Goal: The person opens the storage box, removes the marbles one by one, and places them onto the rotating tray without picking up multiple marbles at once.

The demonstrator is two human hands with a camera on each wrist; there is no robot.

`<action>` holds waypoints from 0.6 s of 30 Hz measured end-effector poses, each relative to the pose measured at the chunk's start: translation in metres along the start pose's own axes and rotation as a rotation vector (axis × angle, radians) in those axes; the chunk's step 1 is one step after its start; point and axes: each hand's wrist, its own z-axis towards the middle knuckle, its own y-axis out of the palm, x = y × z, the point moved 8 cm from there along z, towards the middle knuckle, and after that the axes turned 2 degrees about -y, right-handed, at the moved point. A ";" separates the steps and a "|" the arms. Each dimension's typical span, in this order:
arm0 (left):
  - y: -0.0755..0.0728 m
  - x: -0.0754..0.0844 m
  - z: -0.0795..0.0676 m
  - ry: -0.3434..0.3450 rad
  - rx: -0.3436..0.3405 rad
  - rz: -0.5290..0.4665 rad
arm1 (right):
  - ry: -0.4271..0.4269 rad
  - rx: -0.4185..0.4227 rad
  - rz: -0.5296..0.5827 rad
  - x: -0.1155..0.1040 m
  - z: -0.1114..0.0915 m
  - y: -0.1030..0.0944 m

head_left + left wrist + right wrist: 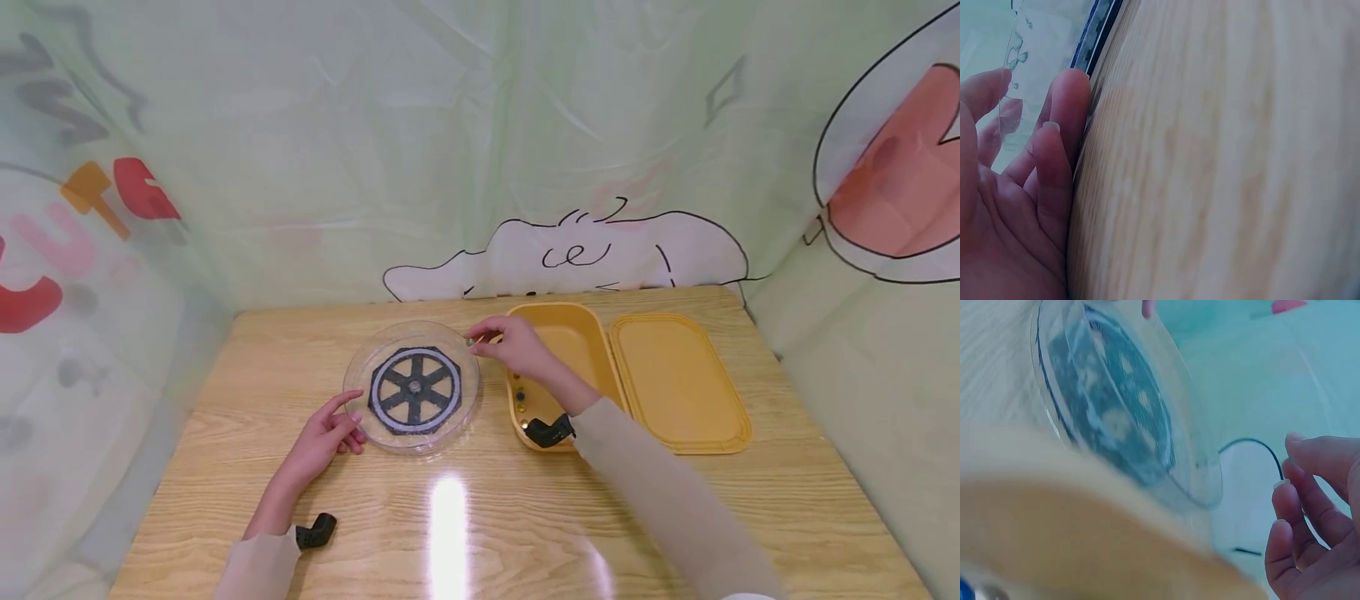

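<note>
A clear round plastic dish (357,360) with a black, spoked wheel shape (415,421) inside stands on the wooden table. My left hand (321,442) holds its near-left rim, with fingers on both sides of the clear wall (1038,47). Over the dish's far-right rim, my right hand (513,343) pinches a small greenish marble (469,342) between thumb and fingertips. In the right wrist view, the fingers (1319,506) hide the marble. Just right of the dish is an open yellow plastic box (573,333), partly covered by my right forearm, with several marbles (521,397) along its left side.
The yellow lid (678,379) lies flat at the box's right. A pale printed curtain (360,150) hangs behind and beside the wooden table (375,533). Black wrist devices (317,531) sit at both cuffs.
</note>
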 end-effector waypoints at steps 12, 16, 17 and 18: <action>0.001 -0.001 0.001 0.012 0.007 0.005 | -0.032 -0.098 0.032 -0.019 0.014 0.050; 0.002 0.001 0.000 -0.015 0.008 0.000 | -0.029 -0.122 0.051 -0.019 0.016 0.061; 0.002 0.003 -0.001 -0.021 0.008 0.000 | -0.025 -0.127 0.057 -0.019 0.016 0.063; 0.002 0.006 -0.002 -0.024 0.008 -0.001 | -0.020 -0.132 0.064 -0.018 0.017 0.065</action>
